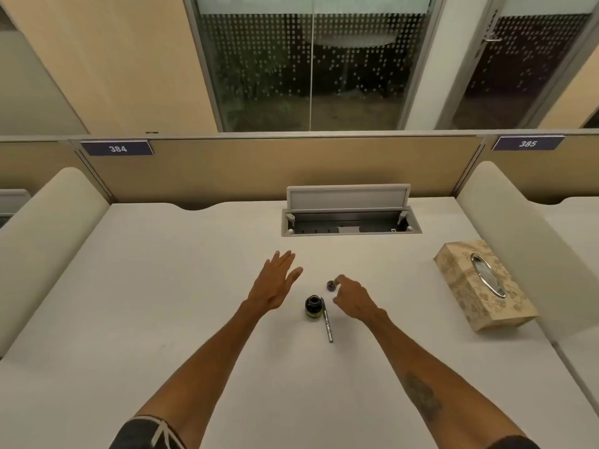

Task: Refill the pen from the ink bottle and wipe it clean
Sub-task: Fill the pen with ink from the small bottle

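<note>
A small dark ink bottle [313,306] stands uncapped on the white desk [162,303]. Its dark cap [331,285] lies on the desk just beyond it to the right. A slim metal pen [327,324] lies against the bottle's right side, pointing toward me. My left hand [275,281] hovers flat to the left of the bottle, fingers spread, holding nothing. My right hand [355,299] is to the right of the bottle, fingers curled loosely downward, its fingertips right beside the cap; whether they touch it is unclear.
A patterned tissue box [479,286] lies at the right of the desk. An open cable hatch [350,218] with a raised lid sits at the back. Padded dividers [48,241] flank both sides, with a partition wall behind.
</note>
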Demonstrator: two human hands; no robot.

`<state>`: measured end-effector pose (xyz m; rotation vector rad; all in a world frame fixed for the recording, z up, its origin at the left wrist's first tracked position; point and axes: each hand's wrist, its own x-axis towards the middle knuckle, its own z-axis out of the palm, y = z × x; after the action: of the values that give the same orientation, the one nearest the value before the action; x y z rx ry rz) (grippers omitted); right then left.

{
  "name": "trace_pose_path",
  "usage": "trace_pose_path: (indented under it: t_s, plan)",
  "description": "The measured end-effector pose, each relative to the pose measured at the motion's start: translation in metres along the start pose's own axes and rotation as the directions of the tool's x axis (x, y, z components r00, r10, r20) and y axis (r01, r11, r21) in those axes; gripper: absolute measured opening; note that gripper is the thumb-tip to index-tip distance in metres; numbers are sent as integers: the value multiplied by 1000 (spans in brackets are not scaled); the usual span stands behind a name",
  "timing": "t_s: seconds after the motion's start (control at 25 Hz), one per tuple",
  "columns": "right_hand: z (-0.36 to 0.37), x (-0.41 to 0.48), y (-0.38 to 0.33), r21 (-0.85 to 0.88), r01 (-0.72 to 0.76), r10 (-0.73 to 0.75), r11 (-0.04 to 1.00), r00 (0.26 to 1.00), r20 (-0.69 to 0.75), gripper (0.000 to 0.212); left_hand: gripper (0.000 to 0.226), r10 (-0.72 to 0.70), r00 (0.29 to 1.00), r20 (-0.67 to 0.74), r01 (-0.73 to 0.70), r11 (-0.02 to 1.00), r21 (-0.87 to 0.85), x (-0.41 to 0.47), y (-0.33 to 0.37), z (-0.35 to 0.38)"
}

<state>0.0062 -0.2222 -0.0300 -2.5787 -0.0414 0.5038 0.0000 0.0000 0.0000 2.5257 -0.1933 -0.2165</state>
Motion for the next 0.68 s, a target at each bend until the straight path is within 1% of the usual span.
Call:
trace_pose_path:
  t_s: [0.04,0.12,0.2,0.32,0.4,0.48,0.52,0.56,0.6,0.64,0.68]
  plan:
    - [6,-3,2,20,-55,53,998,996,77,43,60,-7,1000,16,8,999,-46,-4,0,3]
    - [21,-8,4,25,-128,124,991,983,135,43,56,-11,998,70,18,995,-97,-9,-1,8]
    - [37,-15,3,19,-167,164,986,981,106,37,53,-14,995,101,25,994,-106,-14,0,15]
    - [53,-16,-1,22,-165,164,986,986,33,25,52,-49,995,90,61,989,-134,-15,3,20]
    - [60,-16,-1,8,-169,169,986,986,18,20,50,-65,996,65,74,987,-143,-17,4,24]
    - [58,-15,-1,40,-195,195,980,981,-12,22,47,-100,995,2,98,974,-207,-17,3,24]
    - [51,-16,-4,121,-221,228,968,973,-47,20,45,-122,991,-50,104,957,-270,-16,4,23]
    - [41,-17,-7,250,-236,266,939,959,-94,15,43,-147,983,-106,103,933,-344,-14,5,20]
    - [28,-17,-12,427,-241,320,871,939,-124,14,40,-165,975,-151,88,905,-416,-11,9,16]
    - [14,-18,-20,614,-216,363,759,924,-123,15,38,-175,969,-175,75,881,-467,-8,15,11]
    - [-2,-20,-28,765,-172,371,621,924,-93,15,37,-173,967,-189,59,867,-494,-4,22,7]
